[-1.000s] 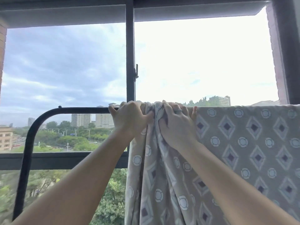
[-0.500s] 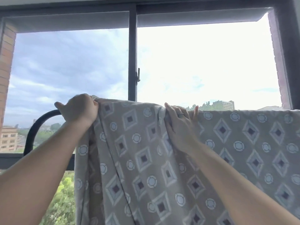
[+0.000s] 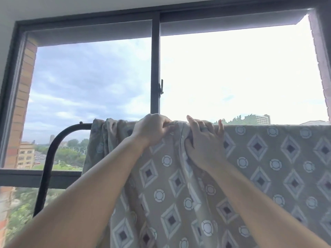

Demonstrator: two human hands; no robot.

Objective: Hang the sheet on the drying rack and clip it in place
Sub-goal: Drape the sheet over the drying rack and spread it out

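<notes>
Sheet (image 3: 250,167) already draped over drying rack (image 3: 53,145) top bar, 2 hands, left hand (image 3: 152,129) and right hand (image 3: 204,144), gripping its bunched fold there; spreading and clipping likely remain, 0 clips visible.

Beige diamond-and-circle sheet (image 3: 268,167), black rack (image 3: 52,151)

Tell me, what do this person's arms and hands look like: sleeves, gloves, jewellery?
The left forearm and right forearm are bare: no sleeves, watch or bracelets in view. The left hand wears nothing. The right hand has a plain grey ring on one of its fingers. No gloves.
</notes>
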